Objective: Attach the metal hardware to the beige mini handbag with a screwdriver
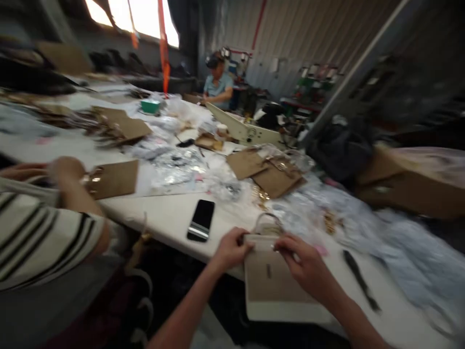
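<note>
A small beige and white bag (271,286) with a curved handle lies at the near edge of the white table (170,218). My left hand (230,249) pinches its top left corner. My right hand (303,264) grips the top edge on the right, fingers closed over it. The handle (269,220) rises just beyond my fingers. The picture is blurred by motion.
A black phone (201,219) lies left of my hands. A person in a striped sleeve (47,232) works at my left over a brown card (114,178). Brown cards (269,174), plastic bags and a dark tool (359,278) litter the table. Another person (218,85) sits far back.
</note>
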Demonstrator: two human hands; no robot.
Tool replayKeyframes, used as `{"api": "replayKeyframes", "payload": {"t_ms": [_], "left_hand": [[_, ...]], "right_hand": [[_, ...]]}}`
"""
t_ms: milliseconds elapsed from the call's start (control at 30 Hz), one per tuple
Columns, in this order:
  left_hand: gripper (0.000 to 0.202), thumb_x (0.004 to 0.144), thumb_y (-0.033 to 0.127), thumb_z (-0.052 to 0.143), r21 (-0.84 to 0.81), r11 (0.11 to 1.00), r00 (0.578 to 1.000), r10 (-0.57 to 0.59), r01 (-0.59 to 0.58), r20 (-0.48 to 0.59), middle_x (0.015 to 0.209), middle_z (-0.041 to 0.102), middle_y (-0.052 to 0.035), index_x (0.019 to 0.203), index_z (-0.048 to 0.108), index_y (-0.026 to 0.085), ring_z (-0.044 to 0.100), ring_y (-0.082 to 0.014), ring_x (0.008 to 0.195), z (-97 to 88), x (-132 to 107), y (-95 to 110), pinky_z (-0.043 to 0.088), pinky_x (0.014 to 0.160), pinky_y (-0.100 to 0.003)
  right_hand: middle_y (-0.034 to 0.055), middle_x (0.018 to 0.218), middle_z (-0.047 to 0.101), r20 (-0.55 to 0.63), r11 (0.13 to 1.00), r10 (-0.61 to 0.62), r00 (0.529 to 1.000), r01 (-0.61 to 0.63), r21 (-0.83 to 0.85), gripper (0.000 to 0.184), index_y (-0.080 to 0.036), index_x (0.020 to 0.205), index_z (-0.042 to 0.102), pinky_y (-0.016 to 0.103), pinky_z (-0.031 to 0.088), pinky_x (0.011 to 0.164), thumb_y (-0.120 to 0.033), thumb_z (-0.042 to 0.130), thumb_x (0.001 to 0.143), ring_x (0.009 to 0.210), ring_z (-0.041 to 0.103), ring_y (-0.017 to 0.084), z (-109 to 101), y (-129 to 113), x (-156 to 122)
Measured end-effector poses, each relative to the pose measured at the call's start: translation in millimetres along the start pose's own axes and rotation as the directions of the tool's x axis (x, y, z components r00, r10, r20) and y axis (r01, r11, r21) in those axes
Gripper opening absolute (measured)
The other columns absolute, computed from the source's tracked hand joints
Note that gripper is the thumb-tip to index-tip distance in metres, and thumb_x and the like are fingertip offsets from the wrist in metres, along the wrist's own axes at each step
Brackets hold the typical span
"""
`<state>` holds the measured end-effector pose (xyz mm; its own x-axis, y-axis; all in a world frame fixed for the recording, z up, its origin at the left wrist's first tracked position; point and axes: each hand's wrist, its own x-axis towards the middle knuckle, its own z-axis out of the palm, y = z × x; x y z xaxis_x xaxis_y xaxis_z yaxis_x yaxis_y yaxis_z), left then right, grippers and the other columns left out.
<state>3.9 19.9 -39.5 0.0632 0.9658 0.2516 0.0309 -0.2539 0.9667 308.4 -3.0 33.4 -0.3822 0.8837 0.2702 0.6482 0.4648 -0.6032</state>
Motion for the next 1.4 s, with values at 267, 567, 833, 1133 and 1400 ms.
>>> {"api": "replayKeyframes", "payload": {"t_ms": [267, 567, 833, 1133, 1400], "left_hand": [[0.043, 0.087, 0.037, 0.078, -0.071, 0.944, 0.906, -0.284, 0.321, 0.314, 0.095, 0.078, -0.0072, 0.122, 0.077, 0.013, 0.07, -0.0211, 0.085, 62.2, 3, -33, 0.054, 0.077, -0.029], [0.031, 0.082, 0.038, 0.076, -0.055, 0.947, 0.926, -0.296, 0.317, 0.233, 0.094, 0.078, -0.0073, 0.102, 0.075, 0.015, 0.07, -0.0233, 0.087, 75.3, -5, -26, 0.053, 0.08, -0.033], [0.025, 0.083, 0.033, 0.072, 0.045, 0.965, 0.94, -0.261, 0.257, 0.222, 0.088, 0.075, -0.0038, 0.103, 0.073, 0.018, 0.068, -0.0215, 0.084, 72.5, -3, -10, 0.051, 0.076, -0.031], [0.027, 0.084, 0.035, 0.074, 0.019, 0.964, 0.937, -0.261, 0.264, 0.234, 0.089, 0.074, -0.0035, 0.103, 0.071, 0.017, 0.068, -0.0211, 0.084, 73.1, -5, -9, 0.05, 0.075, -0.031], [0.032, 0.084, 0.04, 0.077, -0.043, 0.95, 0.925, -0.29, 0.309, 0.246, 0.09, 0.076, -0.0051, 0.106, 0.072, 0.016, 0.069, -0.0216, 0.084, 75.1, -7, -13, 0.051, 0.074, -0.031]], "right_hand": [[0.0082, 0.127, 0.073, 0.095, 0.999, 0.037, 0.995, -0.039, 0.018, 0.029, -0.026, 0.124, 0.08, 0.044, 0.056, 0.105, -0.012, 0.07, 0.101, 0.117, 0.07, 0.028, -4, -10, -4], [0.0097, 0.117, 0.068, 0.176, 0.966, -0.137, 0.975, 0.171, -0.195, 0.022, -0.023, 0.119, 0.071, 0.048, 0.058, 0.098, -0.012, 0.077, 0.101, 0.113, 0.064, 0.031, 24, 7, 3], [0.0099, 0.114, 0.066, 0.208, 0.938, -0.189, 0.96, 0.239, -0.251, 0.018, -0.021, 0.109, 0.065, 0.048, 0.057, 0.095, -0.006, 0.068, 0.101, 0.11, 0.061, 0.031, 28, 7, 6], [0.011, 0.113, 0.067, 0.14, 0.951, -0.183, 0.973, 0.211, -0.226, 0.016, -0.02, 0.108, 0.066, 0.048, 0.055, 0.096, -0.006, 0.059, 0.106, 0.109, 0.06, 0.031, 37, 9, -3], [0.0076, 0.117, 0.077, -0.021, 0.982, -0.037, 0.999, 0.04, 0.186, 0.026, -0.024, 0.117, 0.08, 0.043, 0.058, 0.101, -0.013, 0.058, 0.108, 0.111, 0.072, 0.026, 23, 13, -2]]}}
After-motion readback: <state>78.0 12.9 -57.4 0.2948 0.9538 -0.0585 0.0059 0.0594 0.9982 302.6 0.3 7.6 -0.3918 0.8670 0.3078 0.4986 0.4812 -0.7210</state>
